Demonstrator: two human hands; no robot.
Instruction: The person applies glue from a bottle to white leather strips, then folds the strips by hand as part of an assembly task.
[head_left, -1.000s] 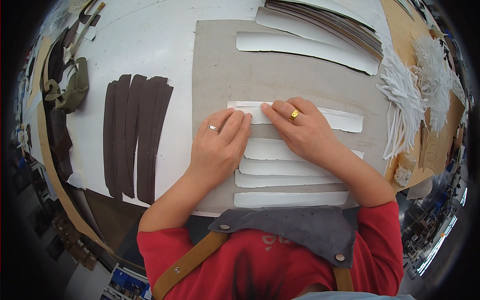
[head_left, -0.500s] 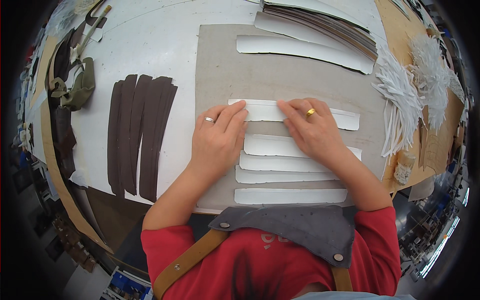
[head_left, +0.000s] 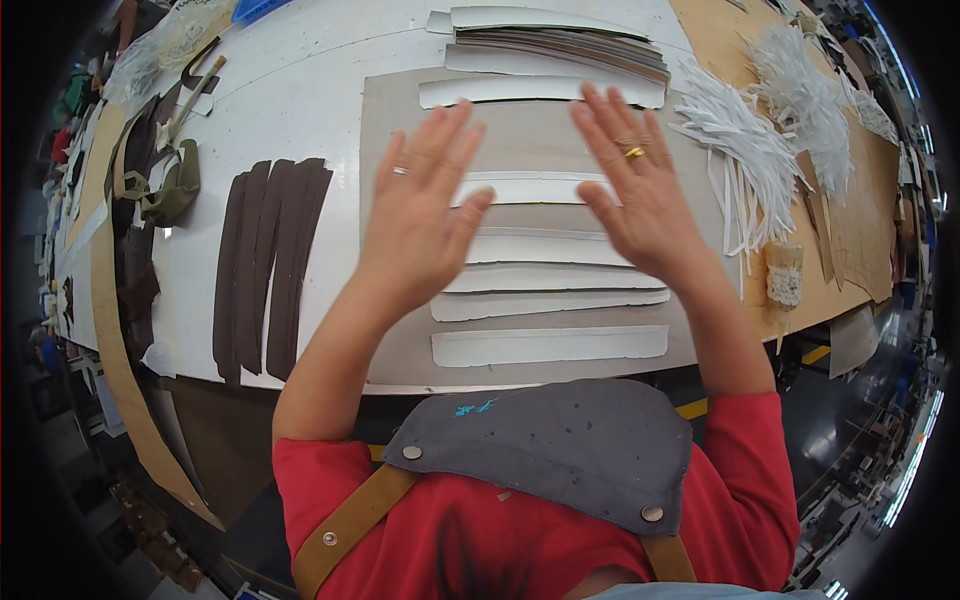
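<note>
My left hand [head_left: 425, 200] is spread above the grey board [head_left: 385, 330], palm down, holding nothing. Opposite it my right hand [head_left: 640, 185] is likewise spread, fingers pointing away from me. Between the two lies a white strip [head_left: 535, 188], its ends partly covered by my hands. Several more white strips [head_left: 550, 346] are laid in rows nearer to me. Beyond my fingertips another white strip [head_left: 510, 92] rests in front of a stack of strips [head_left: 560, 55] with white faces and brown edges.
Dark brown strips [head_left: 265, 270] lie side by side at the left. White paper-like cuttings [head_left: 740, 150] are heaped at the right, near a white-wrapped roller-like tool [head_left: 783, 275]. Olive fabric [head_left: 172, 190] and a brush-like tool [head_left: 190, 100] sit at the far left.
Both hands have let go of the white strip, opened and moved away from me toward the stack. The whole view has shifted a little.
</note>
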